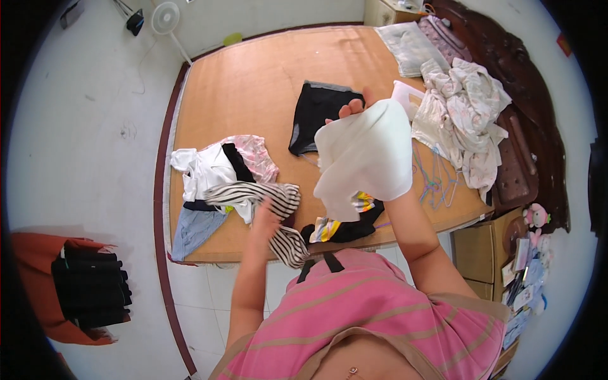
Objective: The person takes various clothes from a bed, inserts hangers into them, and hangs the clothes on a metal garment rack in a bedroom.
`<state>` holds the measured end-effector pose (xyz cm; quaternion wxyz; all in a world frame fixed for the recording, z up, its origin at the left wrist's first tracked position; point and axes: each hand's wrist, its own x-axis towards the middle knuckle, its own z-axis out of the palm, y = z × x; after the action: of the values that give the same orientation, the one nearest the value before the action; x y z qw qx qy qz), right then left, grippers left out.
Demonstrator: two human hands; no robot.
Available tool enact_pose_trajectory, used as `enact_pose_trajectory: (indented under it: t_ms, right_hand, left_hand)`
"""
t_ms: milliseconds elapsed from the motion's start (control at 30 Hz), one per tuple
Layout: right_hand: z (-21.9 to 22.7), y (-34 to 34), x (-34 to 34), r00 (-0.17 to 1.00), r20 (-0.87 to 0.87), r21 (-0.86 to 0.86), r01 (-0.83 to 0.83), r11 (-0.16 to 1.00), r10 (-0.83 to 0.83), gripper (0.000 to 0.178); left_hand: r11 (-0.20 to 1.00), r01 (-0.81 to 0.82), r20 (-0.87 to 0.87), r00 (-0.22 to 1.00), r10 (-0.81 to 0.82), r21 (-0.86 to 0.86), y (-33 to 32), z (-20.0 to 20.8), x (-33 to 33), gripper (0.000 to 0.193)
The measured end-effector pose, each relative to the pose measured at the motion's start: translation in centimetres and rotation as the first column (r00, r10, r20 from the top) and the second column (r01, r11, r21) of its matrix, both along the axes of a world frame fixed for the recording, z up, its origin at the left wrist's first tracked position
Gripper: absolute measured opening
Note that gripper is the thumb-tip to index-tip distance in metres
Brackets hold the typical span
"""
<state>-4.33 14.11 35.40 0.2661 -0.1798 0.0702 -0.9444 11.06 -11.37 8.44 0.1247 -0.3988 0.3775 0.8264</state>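
Note:
My right hand is raised over the bed, fingers curled at the far edge of a white cloth garment. The garment drapes over my wrist and hides most of that hand. My left hand, smeared by motion, is at a black-and-white striped garment; whether its fingers grip the fabric cannot be made out. Beyond the white cloth, black shorts with grey trim lie spread out. Closer to me is a black garment with a yellow, grey and white pattern, partly covered by the white cloth.
At the left of the bed lie a white shirt, a pink patterned garment and light blue denim. Thin hangers and crumpled pale bedding are on the right. A fan stands beyond the far-left corner.

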Motion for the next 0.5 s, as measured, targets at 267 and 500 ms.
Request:
enact_pose_trajectory:
  t_ms: [267,500]
  right_hand:
    - [3.2,4.8,3.9,0.818,-0.479,-0.202,-0.455,0.867,0.318,0.044]
    - [-4.3,6.8,2.4,0.808,-0.448,0.871,0.299,0.390,0.381,0.037]
  left_hand:
    - [0.975,0.131,-0.685,0.695,-0.219,-0.179,12.5,6.1,-7.5,0.058]
    - [0.819,0.238,-0.646,0.737,0.198,0.523,11.4,13.8,-8.8,0.047]
